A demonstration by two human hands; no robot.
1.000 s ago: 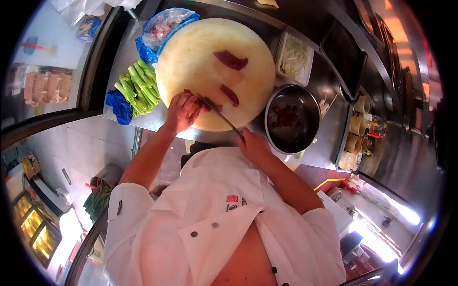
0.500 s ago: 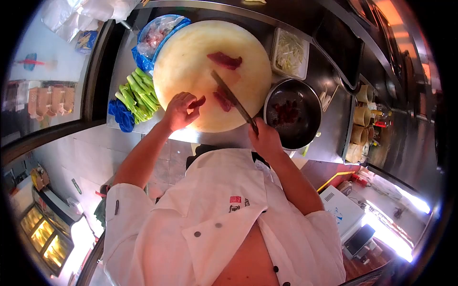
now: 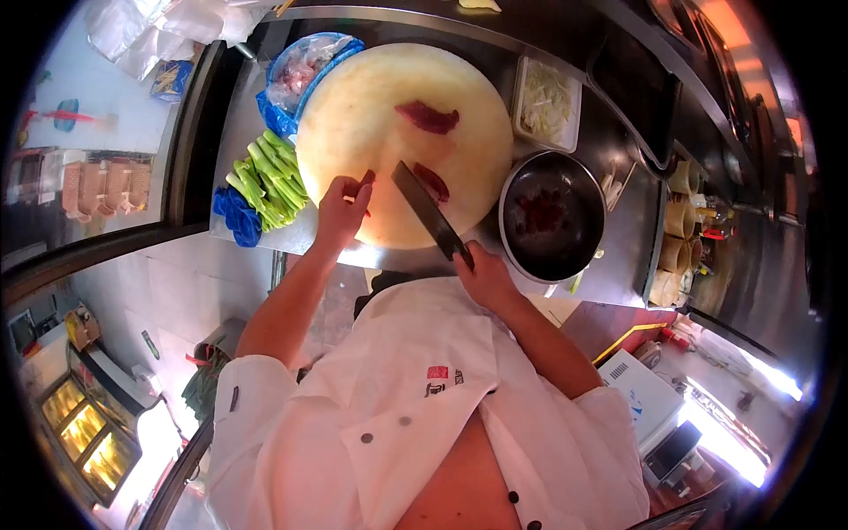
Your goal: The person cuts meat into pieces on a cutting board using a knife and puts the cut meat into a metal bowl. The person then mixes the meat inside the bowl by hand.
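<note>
A round pale cutting board [image 3: 353, 115] bears a dark red meat piece [image 3: 427, 117] toward its far right and another meat piece [image 3: 432, 184] nearer me. My left hand [image 3: 343, 210], over the board's near left edge, pinches a small piece of red meat [image 3: 367, 177] between thumb and fingers. In my right hand [image 3: 486, 276], at the near right edge, is the handle of a cleaver [image 3: 428, 210]. Its blade points up and left across the board, just left of the nearer meat piece.
Right of the board stands a dark metal bowl [image 3: 565, 246] with red meat pieces inside. Behind it is a white tray [image 3: 572, 119] of pale shreds. Green stalks [image 3: 269, 181], a blue cloth [image 3: 237, 217] and a blue bag [image 3: 277, 115] lie at the left.
My left hand has lifted from the cut meat with a small piece. The cleaver first swung right over the nearer meat, then came back left and lower, uncovering that meat.
</note>
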